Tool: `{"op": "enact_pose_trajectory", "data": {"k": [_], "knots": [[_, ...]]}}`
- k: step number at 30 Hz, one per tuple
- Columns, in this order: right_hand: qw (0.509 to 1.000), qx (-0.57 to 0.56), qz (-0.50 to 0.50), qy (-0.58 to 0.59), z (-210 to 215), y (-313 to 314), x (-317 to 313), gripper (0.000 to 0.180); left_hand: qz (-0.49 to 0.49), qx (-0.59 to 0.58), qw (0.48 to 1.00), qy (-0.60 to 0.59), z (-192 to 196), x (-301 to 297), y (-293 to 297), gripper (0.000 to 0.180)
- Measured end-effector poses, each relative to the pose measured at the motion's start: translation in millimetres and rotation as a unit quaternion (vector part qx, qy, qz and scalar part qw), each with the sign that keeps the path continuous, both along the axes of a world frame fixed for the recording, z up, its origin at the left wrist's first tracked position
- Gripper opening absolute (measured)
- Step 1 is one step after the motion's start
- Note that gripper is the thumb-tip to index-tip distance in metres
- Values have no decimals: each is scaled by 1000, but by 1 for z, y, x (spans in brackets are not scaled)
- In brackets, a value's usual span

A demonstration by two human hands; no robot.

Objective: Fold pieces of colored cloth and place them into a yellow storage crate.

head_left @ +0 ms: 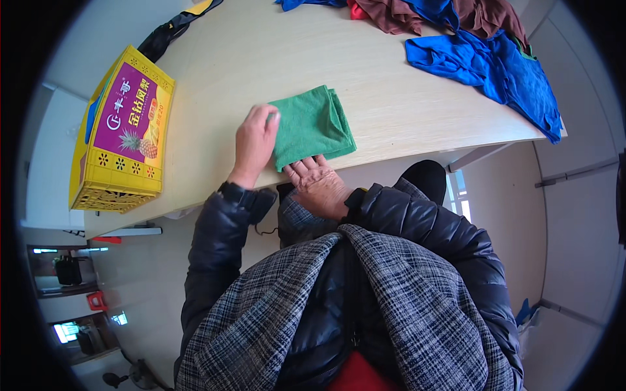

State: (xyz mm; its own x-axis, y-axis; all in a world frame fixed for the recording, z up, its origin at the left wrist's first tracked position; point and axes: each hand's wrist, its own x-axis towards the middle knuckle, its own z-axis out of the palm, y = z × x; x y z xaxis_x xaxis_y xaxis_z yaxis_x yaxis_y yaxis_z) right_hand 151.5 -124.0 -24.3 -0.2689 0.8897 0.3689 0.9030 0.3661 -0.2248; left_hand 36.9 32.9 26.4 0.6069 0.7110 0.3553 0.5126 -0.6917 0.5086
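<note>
A green cloth (310, 127), folded into a rough rectangle, lies on the table near its front edge. Several layers show along its right side. At its left edge is my left hand (256, 140), seen from the side with its fingers curled in; whether it grips the cloth's edge is hidden. My right hand (319, 187) rests back up at the cloth's near edge, fingers stretched and a little apart, their tips touching the hem.
On the left of the pale table (215, 78) stands a yellow plastic crate (117, 182) with a purple pineapple panel. Blue garments (489, 65) and brown fabric (391, 14) are heaped at the far right. A black item with yellow (173, 32) lies behind the crate.
</note>
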Motion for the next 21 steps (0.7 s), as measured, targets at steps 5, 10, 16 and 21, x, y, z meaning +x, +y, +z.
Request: {"op": "enact_pose_trajectory", "data": {"k": [5, 10, 16, 21], "knots": [[999, -32, 10, -32, 6, -3, 1, 68, -57, 80, 993, 70, -30, -21, -26, 45], [980, -185, 72, -17, 44, -9, 18, 63, -63, 40, 986, 149, -34, -18, -28, 60], [904, -391, -5, 174, 118, 25, 32, 57, -62, 49, 980, 182, -25, -16, -32, 64], [989, 8, -119, 84, 23, 58, 29, 58, -63, 54, 980, 179, -30, -14, -43, 67]]}}
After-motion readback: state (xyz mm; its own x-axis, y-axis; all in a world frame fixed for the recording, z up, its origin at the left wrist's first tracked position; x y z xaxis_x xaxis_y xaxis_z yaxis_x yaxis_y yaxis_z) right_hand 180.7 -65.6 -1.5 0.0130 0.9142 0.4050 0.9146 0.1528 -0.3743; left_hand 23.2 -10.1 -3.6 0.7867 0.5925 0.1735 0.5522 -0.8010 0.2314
